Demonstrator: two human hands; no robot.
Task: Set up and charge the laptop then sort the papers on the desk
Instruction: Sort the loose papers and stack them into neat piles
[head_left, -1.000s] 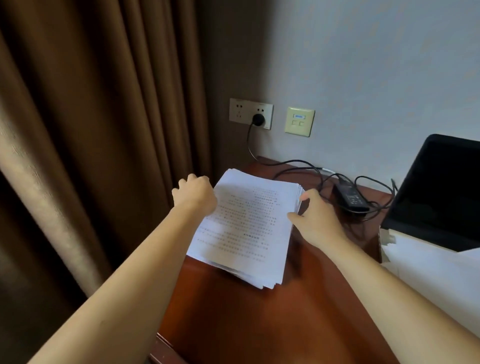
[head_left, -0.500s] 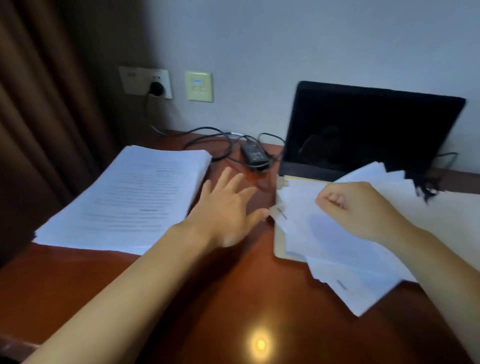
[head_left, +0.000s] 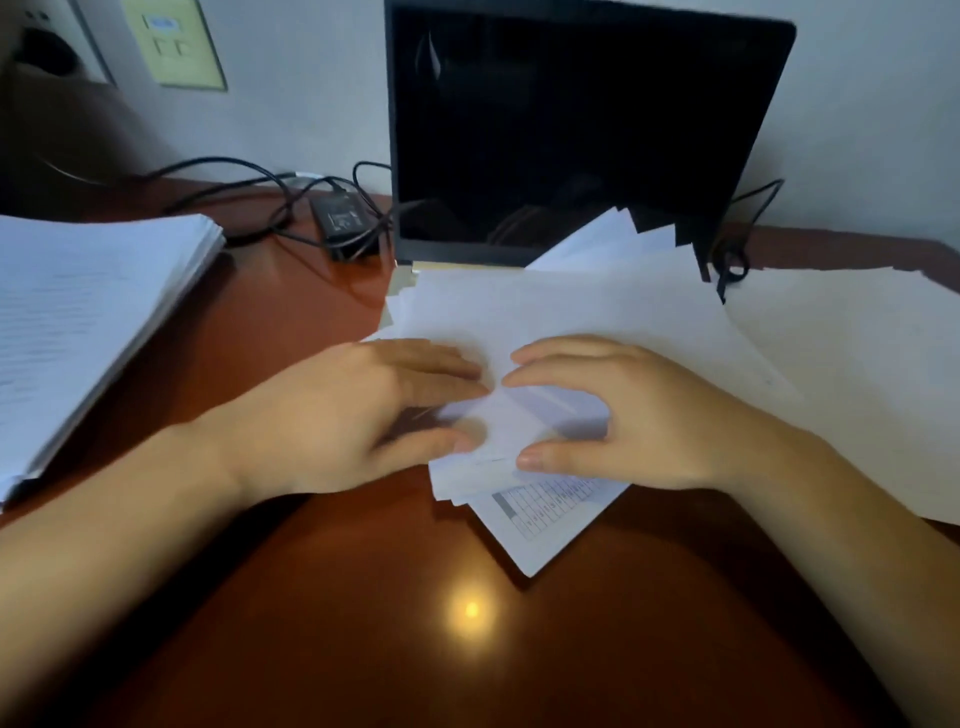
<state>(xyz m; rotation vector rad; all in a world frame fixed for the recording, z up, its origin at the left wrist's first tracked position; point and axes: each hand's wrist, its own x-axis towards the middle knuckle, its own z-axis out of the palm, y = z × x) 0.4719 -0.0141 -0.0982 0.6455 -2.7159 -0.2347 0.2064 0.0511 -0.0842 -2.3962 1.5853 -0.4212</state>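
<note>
A loose, fanned heap of white papers (head_left: 597, 312) covers the laptop's base in the middle of the desk. Both hands lie on its near edge. My left hand (head_left: 363, 410) rests flat on the sheets with fingers pointing right, thumb under them on the paper. My right hand (head_left: 623, 410) arches over the sheets, fingertips and thumb touching the paper. A sheet with a printed table (head_left: 545, 506) sticks out below my hands. The open laptop (head_left: 571, 130) has a dark screen. A neat stack of printed papers (head_left: 88, 312) lies at the left.
The black charger brick (head_left: 343, 221) and its tangled cable (head_left: 234, 176) lie behind the left stack, leading to the wall socket (head_left: 47, 47). A beige wall switch (head_left: 174, 41) sits beside it. More white sheets (head_left: 857, 364) spread to the right. The wooden desk (head_left: 415, 649) shines near me.
My view swung right from the left stack to the laptop. My left hand left that stack and came onto the loose heap; my right hand settled there beside it.
</note>
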